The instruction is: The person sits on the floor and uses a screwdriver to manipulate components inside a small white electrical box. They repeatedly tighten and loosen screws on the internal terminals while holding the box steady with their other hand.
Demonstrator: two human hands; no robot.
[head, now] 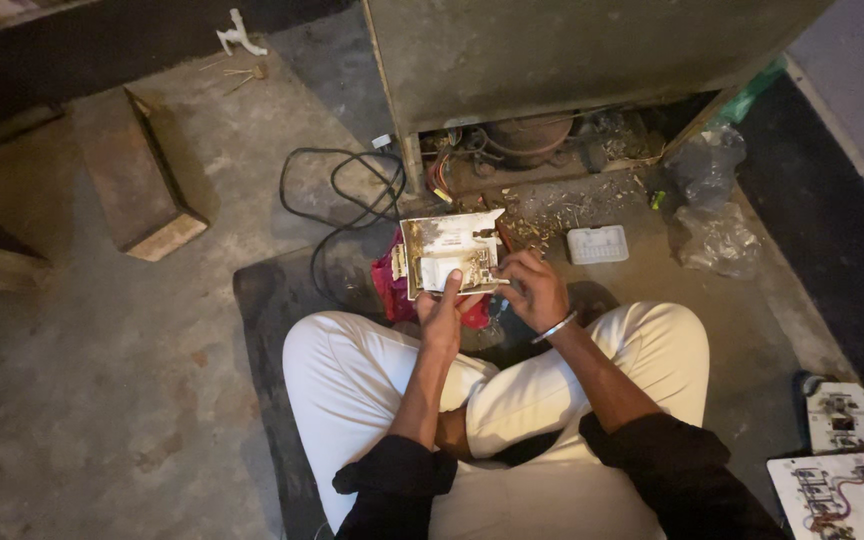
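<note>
My left hand (442, 310) holds a small open box-shaped electrical unit (447, 252), cream coloured, with its inner parts and a raised lid facing me. My thumb lies across its lower edge. My right hand (534, 290) pinches at the unit's right side, fingers closed on a small part there; what it grips is too small to tell. A metal bangle (556, 327) sits on my right wrist. I sit cross-legged in white trousers on a dark mat (267, 310). A red cloth (390, 290) lies under the unit.
A grey appliance (552, 50) stands ahead with an open base showing a compressor (529, 135) and wires. A black cable (352, 195) loops on the concrete floor. A small white plastic piece (597, 244), clear plastic bags (712, 210), a wooden block (142, 180) and circuit boards (842, 470) lie around.
</note>
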